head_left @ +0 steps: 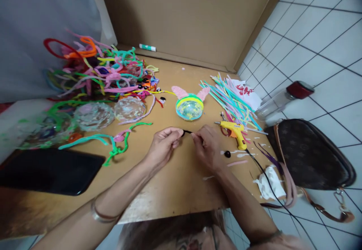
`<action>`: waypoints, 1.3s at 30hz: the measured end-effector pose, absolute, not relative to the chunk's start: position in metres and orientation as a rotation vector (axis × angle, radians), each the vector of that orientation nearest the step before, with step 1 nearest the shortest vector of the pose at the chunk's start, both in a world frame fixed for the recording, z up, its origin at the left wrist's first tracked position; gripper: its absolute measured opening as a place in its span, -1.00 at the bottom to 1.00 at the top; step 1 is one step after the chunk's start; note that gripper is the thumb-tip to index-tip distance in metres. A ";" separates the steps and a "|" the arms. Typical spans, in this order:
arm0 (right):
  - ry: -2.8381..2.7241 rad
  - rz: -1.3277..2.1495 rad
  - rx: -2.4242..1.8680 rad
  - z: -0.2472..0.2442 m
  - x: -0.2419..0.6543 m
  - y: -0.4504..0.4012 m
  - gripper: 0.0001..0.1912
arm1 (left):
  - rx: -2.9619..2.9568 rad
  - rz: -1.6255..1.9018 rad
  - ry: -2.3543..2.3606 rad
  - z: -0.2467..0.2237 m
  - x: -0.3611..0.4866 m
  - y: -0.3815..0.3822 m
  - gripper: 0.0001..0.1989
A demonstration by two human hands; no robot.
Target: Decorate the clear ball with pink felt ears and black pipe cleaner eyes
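A short black fuzzy strip (187, 131) stretches between my hands over the middle of the table. My left hand (167, 143) pinches its left end, where it looks curled. Its right end is between the fingertips of my right hand (207, 144). Just beyond my hands sits a clear round bowl (190, 109) with a green, yellow and blue rim and two pink ears. To the right of my right hand lie a yellow glue gun (234, 131) and a small black ball (227, 154).
Tangled coloured pipe cleaners (113, 72) are heaped at the back left, near clear domes (94, 116). A black tablet (56, 171) lies front left. Straight pipe cleaners (232, 95), a bottle (283, 100), crumpled tissue (270, 183) and a brown bag (313, 154) are on the right.
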State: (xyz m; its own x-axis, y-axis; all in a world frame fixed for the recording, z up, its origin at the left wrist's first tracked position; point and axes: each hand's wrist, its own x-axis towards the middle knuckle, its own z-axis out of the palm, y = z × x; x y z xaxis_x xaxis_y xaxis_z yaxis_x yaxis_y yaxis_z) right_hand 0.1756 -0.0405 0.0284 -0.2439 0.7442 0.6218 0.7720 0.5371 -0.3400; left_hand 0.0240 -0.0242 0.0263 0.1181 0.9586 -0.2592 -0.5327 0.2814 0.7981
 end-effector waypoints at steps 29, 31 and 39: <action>-1.673 -0.480 -2.161 0.004 0.290 -0.065 -0.65 | 0.453 1.038 0.797 0.023 0.026 -0.031 -0.66; -1.662 -0.397 -2.210 -0.004 0.296 -0.059 -0.62 | 0.459 1.038 0.792 0.023 0.026 -0.031 -0.65; -1.527 -0.301 -2.132 0.010 0.308 -0.074 -0.52 | 0.476 1.051 0.784 0.026 0.025 -0.031 -0.67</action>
